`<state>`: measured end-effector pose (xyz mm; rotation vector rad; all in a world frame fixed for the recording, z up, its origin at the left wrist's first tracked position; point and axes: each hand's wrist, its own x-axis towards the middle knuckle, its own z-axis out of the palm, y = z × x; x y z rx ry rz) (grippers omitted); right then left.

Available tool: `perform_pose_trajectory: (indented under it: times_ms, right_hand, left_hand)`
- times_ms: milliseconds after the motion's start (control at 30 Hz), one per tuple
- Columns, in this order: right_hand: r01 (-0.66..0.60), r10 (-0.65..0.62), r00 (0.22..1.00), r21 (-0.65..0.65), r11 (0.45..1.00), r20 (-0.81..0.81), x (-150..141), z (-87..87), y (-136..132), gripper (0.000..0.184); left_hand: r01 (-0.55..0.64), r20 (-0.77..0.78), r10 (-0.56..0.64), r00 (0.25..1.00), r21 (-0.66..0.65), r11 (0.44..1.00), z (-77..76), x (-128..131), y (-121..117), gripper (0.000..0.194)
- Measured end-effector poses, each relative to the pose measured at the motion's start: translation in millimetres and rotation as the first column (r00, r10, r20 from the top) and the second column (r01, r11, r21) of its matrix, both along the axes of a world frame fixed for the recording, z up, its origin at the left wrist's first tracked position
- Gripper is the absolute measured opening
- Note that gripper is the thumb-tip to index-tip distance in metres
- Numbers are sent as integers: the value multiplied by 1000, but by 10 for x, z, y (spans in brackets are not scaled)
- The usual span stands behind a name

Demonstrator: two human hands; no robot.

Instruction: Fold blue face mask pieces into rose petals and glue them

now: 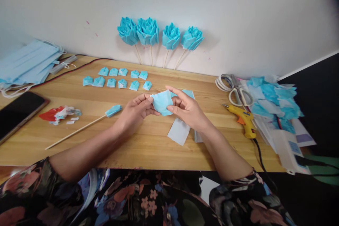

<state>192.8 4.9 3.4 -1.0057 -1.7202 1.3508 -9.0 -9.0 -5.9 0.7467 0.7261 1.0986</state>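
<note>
Between my two hands, above the middle of the table, is a small light blue fabric square (162, 102). My left hand (136, 110) pinches its left edge between thumb and fingers. On the right side, my right hand (186, 109) grips it with the thumb in front and the other fingers partly hidden behind. A whitish fabric square (179, 131) lies under my right hand, and part of another blue piece (189, 94) shows beyond it. Left of my left hand rests a wooden stick (76, 131) with a rolled blue tip (113, 110).
Several folded blue petals (111, 82) lie in two rows. Blue fabric flowers (147, 31) on sticks lean against the wall. At right are a yellow glue gun (247, 123), scissors (240, 96), tape (224, 82) and blue scraps (272, 95). Face masks (31, 60) and a phone (19, 114) are left.
</note>
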Motion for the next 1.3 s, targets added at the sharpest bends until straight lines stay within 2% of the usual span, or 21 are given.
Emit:
perform_pose_trajectory:
  times_ms: [267,467,533,633,833,1133,1300]
  right_hand:
    - [31,-32,999,-46,998,-8,68,9,13,55]
    - [0,-13,994,-122,993,-106,14,-32,-10,67]
    - [21,-39,991,-146,989,-125,-16,-56,-13,69]
    - [79,-101,986,-159,984,-135,-37,-79,-6,61]
    - [181,-191,974,-84,980,-121,-17,-77,19,56]
    - [248,-247,962,-9,969,-116,-80,-86,2,68]
    - [242,-240,970,72,968,-25,-42,78,37,67]
  left_hand:
    - [18,-11,-18,1000,-14,1000,-13,0,-7,21]
    - [65,-4,-65,998,-17,998,-46,16,-36,20]
    - [74,-4,-74,997,-19,997,-60,19,-37,20]
    - [59,-2,-59,998,-25,998,-69,23,-29,20]
    - [17,-18,-17,1000,-22,1000,-66,26,-16,19]
    - [-9,-32,8,999,-36,999,-89,31,-3,18]
    - [-19,-3,19,1000,-85,996,-68,41,-1,13]
